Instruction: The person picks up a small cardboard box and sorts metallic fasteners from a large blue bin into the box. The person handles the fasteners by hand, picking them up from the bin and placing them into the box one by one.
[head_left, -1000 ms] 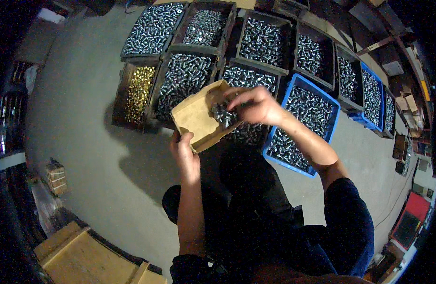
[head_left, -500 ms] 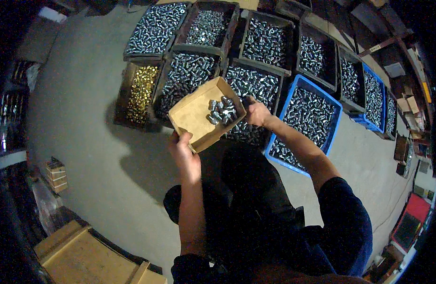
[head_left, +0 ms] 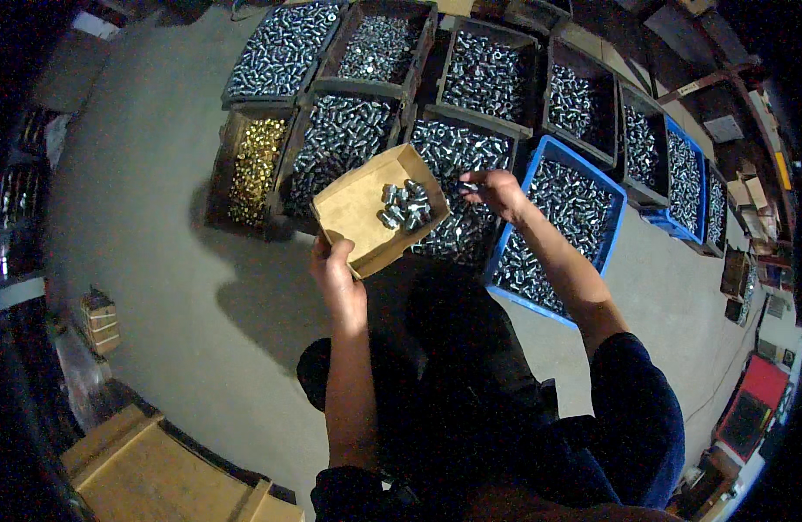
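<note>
My left hand (head_left: 338,277) grips the near left corner of a shallow open cardboard box (head_left: 353,204), thumb over the rim. The box is tilted, and several shiny metal fittings (head_left: 406,205) lie heaped at its right end. Just right of the box, my right hand (head_left: 498,193) is closed in a pinch, with a small dark, shiny metal fitting (head_left: 467,186) at its fingertips. Below that hand stands a dark bin (head_left: 516,143) full of similar silvery fittings, partly hidden by the box and hand.
Beside it is a blue crate (head_left: 623,209) of fittings. More dark bins stand in rows behind, and a bin of brass-coloured parts (head_left: 257,165) is at the left. A wooden crate (head_left: 166,474) sits near left; shelving (head_left: 723,78) lines the far right.
My right hand has drawn back to the right, away from the box's edge, and its pinched fingers now show. The box and my left hand have barely moved.
</note>
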`<state>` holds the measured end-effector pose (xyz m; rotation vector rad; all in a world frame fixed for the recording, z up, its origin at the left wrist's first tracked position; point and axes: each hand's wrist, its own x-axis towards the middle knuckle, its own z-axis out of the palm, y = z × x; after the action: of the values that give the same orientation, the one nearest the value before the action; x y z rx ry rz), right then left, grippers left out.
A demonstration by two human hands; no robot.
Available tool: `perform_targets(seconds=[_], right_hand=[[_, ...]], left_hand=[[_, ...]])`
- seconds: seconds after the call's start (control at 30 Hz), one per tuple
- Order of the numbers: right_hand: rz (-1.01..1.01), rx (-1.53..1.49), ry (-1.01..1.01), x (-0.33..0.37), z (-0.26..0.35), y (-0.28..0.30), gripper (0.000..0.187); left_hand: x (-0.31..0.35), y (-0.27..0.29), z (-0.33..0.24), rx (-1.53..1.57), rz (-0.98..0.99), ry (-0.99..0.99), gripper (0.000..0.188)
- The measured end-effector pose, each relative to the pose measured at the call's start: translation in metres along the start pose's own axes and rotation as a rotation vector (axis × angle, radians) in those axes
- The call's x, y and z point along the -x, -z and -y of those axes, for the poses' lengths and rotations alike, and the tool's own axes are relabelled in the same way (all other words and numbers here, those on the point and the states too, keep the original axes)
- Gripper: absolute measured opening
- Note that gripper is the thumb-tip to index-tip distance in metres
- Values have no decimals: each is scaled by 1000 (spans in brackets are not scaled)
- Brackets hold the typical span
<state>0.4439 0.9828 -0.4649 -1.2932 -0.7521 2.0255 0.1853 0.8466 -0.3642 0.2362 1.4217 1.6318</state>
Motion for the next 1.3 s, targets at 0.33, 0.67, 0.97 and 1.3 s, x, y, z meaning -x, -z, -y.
perform_targets(seconds=[0.33,0.67,0.97,1.3], right_hand=[[521,-142,156,60,69,-57,41],[285,692,814,67,88,-79,41],[113,1618,622,-7,-56,-10,29],[155,1689,604,-71,-89,29,23]], left_hand=[[-2,1,5,-13,55,-31,41],[-5,20,19,-2,42,-17,42],[3,30,16,-355,94,-325,38],[-4,14,6,92,-22,16,42]])
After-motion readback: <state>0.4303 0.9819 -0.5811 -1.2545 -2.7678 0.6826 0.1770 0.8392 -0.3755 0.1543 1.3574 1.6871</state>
